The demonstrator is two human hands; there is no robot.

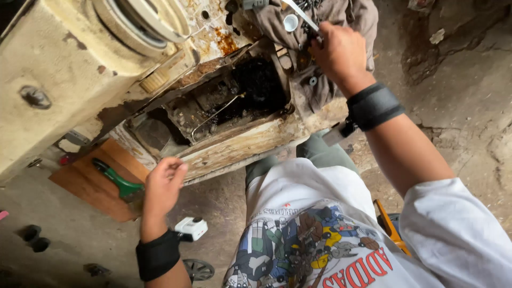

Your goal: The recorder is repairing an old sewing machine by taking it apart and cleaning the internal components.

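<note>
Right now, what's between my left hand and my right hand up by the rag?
In the head view, the tilted machine's open underside lies between the left hand and the right hand: a dark greasy cavity crossed by a thin metal rod, with a rusty cream edge.

I see the machine body [64,69] at ten o'clock as cream-painted metal, chipped and rust-stained, its open underside [240,101] black with matt, greasy grime. At twelve o'clock my right hand [338,53] rests on a dull brown cloth [341,16], creased and soiled. The board [96,184] at eight o'clock is smooth wood. The floor [458,85] looks rough and dusty.
</note>
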